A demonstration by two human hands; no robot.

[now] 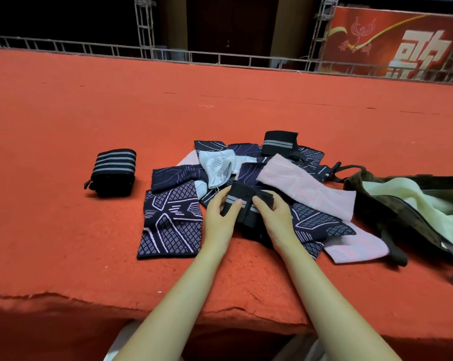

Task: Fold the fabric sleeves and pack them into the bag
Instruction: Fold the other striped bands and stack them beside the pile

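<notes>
Surface: red felt-covered table [63, 121], metal railing and a red banner at the far side.
Folded stack: black striped sleeves [113, 173], far left, apart from the pile.
Pile: patterned navy and pink sleeves [168, 225], limp, light.
Hands: left hand [220, 217] and right hand [275, 217] both pinch a black grey-striped sleeve [242, 205] over the pile; soft, best held at its edges.
Bag: dark open bag [392, 212], right, pale lining showing.

Three black sleeves with grey stripes show: one folded stack [112, 172] alone at the left, one [280, 143] at the far side of the pile, one [242, 205] near, held between two hands. Navy patterned sleeves [169, 225] number at least four; overlaps hide the exact count. Two pink pieces [308, 190] and one white sleeve [217, 165] lie among them. One dark bag [402, 220] sits at the right.
</notes>
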